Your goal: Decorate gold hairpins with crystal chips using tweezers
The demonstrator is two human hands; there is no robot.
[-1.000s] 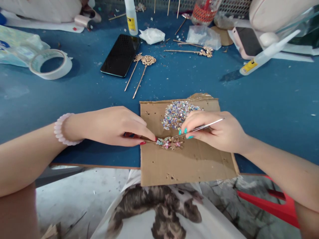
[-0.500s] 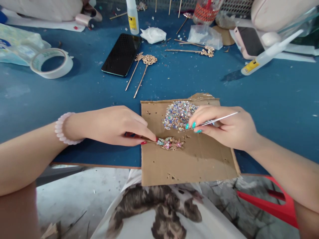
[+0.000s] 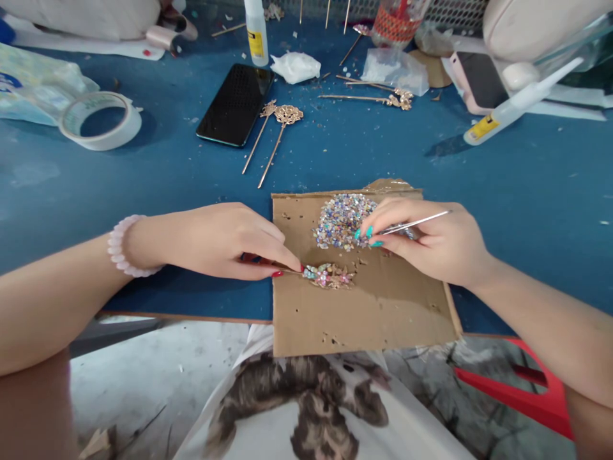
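Note:
My left hand (image 3: 239, 241) pinches the stem of a gold hairpin (image 3: 329, 276) whose head carries pink, green and clear stones. That head lies over a piece of brown cardboard (image 3: 368, 326). My right hand (image 3: 426, 239) is closed on slim metal tweezers (image 3: 416, 223), slanting up to the right between thumb and fingers. The tweezers' tips are hard to make out; they point toward the right side of a pile of small glittering rhinestones (image 3: 343, 220) on the cardboard. Part of that pile is hidden behind my right fingers.
Two gold hairpins (image 3: 274, 144) lie beyond the cardboard, near a black phone (image 3: 234, 105). A tape roll (image 3: 100, 121) is at left. Glue bottles stand at the back (image 3: 257, 35) and lean at right (image 3: 522, 102). More hairpins (image 3: 378, 99) lie farther back.
My right hand has shifted slightly left with the tweezers, bringing their tip up from the pile's lower edge toward the rhinestones. My left hand and the hairpin are nearly unmoved.

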